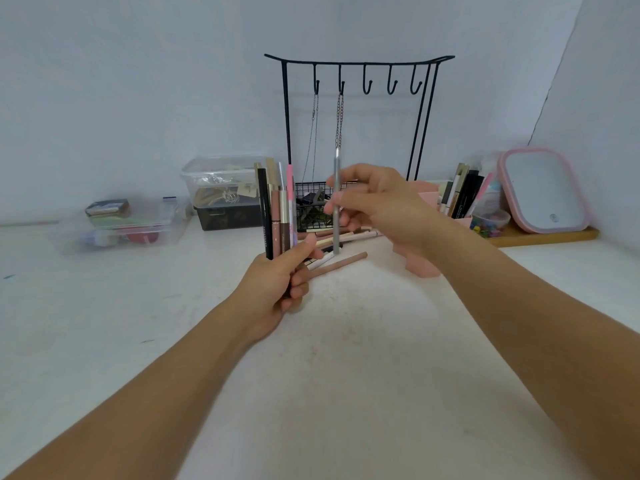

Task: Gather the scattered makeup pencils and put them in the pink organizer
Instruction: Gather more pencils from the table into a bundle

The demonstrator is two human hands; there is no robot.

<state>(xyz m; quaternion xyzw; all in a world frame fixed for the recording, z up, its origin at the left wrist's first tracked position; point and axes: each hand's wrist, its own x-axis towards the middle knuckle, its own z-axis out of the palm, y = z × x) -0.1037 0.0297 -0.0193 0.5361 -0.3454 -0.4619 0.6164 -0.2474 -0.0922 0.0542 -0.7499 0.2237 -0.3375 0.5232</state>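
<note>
My left hand grips an upright bundle of several makeup pencils, black, brown, beige and pink, above the white table. Just to its right, my right hand pinches a single grey pencil and holds it upright. Behind and between both hands, several loose pencils lie scattered on the table, one long brown one nearest me. The pink organizer stands behind my right hand and is mostly hidden by it. Several pencils stand upright in it.
A black wire jewellery stand with hanging chains and a mesh basket rises at the back centre. Clear plastic boxes sit at back left. A pink-framed mirror leans on a wooden tray at back right, beside a small cup of beads.
</note>
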